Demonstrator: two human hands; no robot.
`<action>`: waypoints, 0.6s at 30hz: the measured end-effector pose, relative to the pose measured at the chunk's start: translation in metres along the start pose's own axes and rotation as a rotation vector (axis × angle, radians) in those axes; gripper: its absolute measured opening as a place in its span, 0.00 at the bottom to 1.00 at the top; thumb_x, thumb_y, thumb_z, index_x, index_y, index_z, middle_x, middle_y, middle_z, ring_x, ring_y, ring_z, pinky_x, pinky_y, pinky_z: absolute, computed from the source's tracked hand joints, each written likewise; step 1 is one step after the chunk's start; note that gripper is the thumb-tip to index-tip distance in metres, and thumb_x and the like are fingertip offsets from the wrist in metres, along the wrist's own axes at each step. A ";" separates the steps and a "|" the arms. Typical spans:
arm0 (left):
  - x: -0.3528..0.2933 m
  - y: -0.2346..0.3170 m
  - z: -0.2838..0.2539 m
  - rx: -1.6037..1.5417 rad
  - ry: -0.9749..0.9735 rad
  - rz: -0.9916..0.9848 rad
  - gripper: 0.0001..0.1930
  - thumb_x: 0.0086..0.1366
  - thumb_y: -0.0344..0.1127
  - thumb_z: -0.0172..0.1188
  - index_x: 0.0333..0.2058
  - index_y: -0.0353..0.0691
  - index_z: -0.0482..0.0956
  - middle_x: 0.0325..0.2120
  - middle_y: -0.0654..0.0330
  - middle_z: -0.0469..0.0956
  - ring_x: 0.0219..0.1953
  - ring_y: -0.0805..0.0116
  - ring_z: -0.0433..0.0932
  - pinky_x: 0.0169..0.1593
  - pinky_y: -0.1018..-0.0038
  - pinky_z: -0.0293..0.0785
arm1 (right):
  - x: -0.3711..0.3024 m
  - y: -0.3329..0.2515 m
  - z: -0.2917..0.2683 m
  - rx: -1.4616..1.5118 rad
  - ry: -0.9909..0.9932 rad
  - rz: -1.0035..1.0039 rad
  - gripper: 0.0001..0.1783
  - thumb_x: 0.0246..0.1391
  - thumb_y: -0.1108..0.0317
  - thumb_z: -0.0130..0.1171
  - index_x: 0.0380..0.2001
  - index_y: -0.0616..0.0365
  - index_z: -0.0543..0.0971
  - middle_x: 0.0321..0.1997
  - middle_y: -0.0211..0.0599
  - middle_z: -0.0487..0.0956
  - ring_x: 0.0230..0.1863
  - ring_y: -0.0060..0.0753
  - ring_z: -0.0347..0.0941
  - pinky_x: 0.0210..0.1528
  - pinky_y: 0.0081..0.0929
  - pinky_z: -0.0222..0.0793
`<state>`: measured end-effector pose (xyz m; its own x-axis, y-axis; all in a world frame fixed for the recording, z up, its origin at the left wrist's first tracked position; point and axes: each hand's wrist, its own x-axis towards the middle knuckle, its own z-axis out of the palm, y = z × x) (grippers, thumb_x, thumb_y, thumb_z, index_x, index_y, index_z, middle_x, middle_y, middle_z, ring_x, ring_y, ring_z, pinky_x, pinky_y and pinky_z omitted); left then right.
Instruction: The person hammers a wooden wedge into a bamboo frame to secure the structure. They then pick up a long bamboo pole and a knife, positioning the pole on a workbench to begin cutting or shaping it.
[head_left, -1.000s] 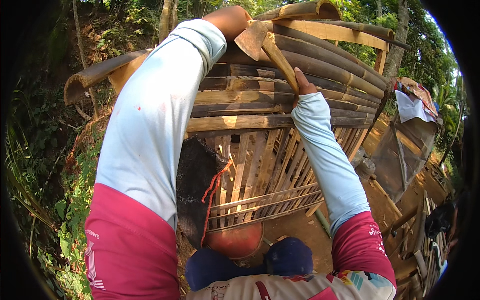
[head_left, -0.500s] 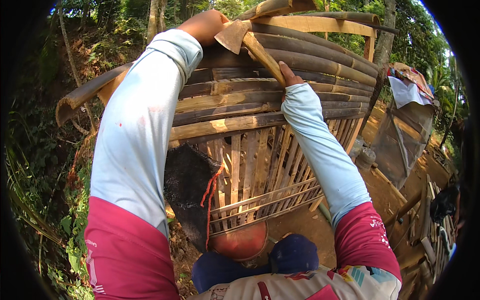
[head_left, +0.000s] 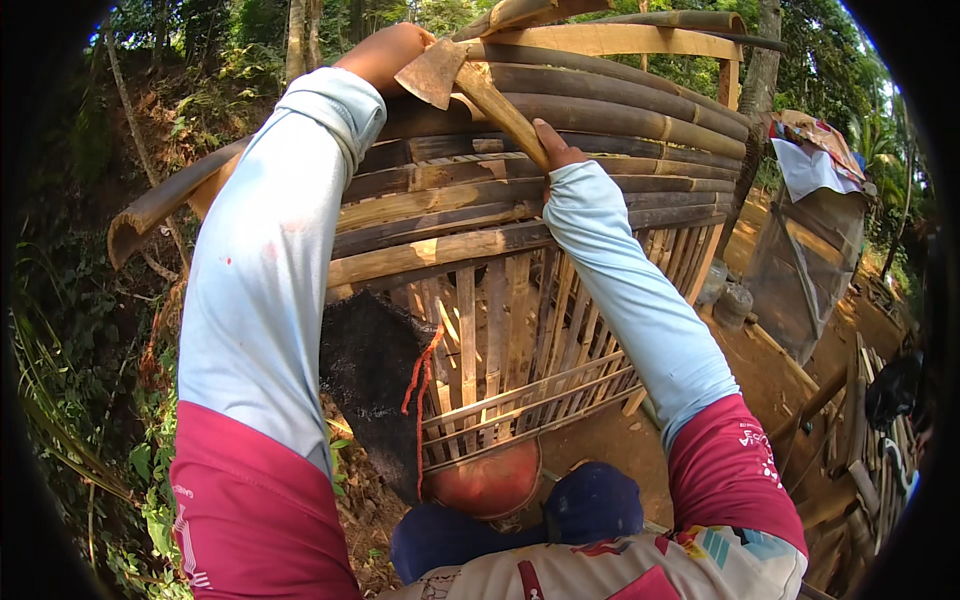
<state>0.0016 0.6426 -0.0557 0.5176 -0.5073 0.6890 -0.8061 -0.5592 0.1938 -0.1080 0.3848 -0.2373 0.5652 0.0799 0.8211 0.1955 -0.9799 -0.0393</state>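
Observation:
My right hand (head_left: 562,150) is wrapped round the wooden handle of a hatchet (head_left: 505,115). The hatchet's rusty metal head (head_left: 432,74) lies just over the top edge of a structure of split bamboo (head_left: 600,115). Close beside that head, my left hand (head_left: 388,56) is closed at the upper edge of the bamboo. Its fingertips are hidden, and I cannot make out what they grip. A length of split bamboo (head_left: 170,205) sticks out to the left past my left forearm, and another bamboo piece (head_left: 520,14) rises beyond the hatchet head.
Below the horizontal bamboo run upright slats (head_left: 495,340). Black netting (head_left: 375,390) with orange cord hangs at the left, above a red rounded object (head_left: 487,480) near my knees. Right stand a mesh-covered frame (head_left: 805,270) and stacked wood (head_left: 850,470). A planted slope (head_left: 80,330) lies left.
The view has shifted slightly, so most of the scene sits a little further left. Both hands and the hatchet have moved slightly left, with the right hand's grip unchanged.

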 end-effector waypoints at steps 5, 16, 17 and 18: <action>-0.023 0.025 0.008 0.278 0.073 0.112 0.15 0.67 0.40 0.64 0.44 0.34 0.85 0.32 0.58 0.86 0.32 0.74 0.79 0.41 0.73 0.76 | -0.001 0.002 -0.006 0.116 0.011 0.090 0.31 0.67 0.70 0.48 0.71 0.32 0.63 0.43 0.47 0.77 0.43 0.49 0.78 0.47 0.42 0.73; -0.033 0.045 0.009 0.281 0.081 0.042 0.22 0.72 0.51 0.55 0.43 0.36 0.85 0.31 0.50 0.85 0.31 0.63 0.80 0.43 0.66 0.75 | 0.001 0.015 0.049 0.552 0.579 -0.385 0.30 0.68 0.63 0.55 0.70 0.49 0.60 0.59 0.42 0.72 0.50 0.31 0.73 0.50 0.26 0.71; -0.033 0.043 0.009 0.263 0.098 0.055 0.23 0.73 0.53 0.54 0.43 0.37 0.86 0.30 0.51 0.86 0.30 0.61 0.81 0.42 0.66 0.75 | 0.000 0.012 0.046 0.566 0.621 -0.414 0.30 0.69 0.63 0.55 0.70 0.51 0.59 0.61 0.41 0.72 0.51 0.29 0.73 0.51 0.24 0.71; -0.030 0.040 0.010 0.279 0.103 0.065 0.23 0.73 0.53 0.54 0.43 0.37 0.86 0.30 0.51 0.85 0.30 0.61 0.81 0.42 0.66 0.75 | -0.003 0.009 0.042 0.567 0.650 -0.430 0.31 0.69 0.62 0.56 0.70 0.53 0.59 0.64 0.41 0.71 0.52 0.28 0.72 0.52 0.22 0.71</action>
<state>-0.0436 0.6286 -0.0750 0.4243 -0.4868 0.7635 -0.7191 -0.6936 -0.0426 -0.0741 0.3837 -0.2639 -0.1663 0.1280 0.9777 0.7371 -0.6425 0.2095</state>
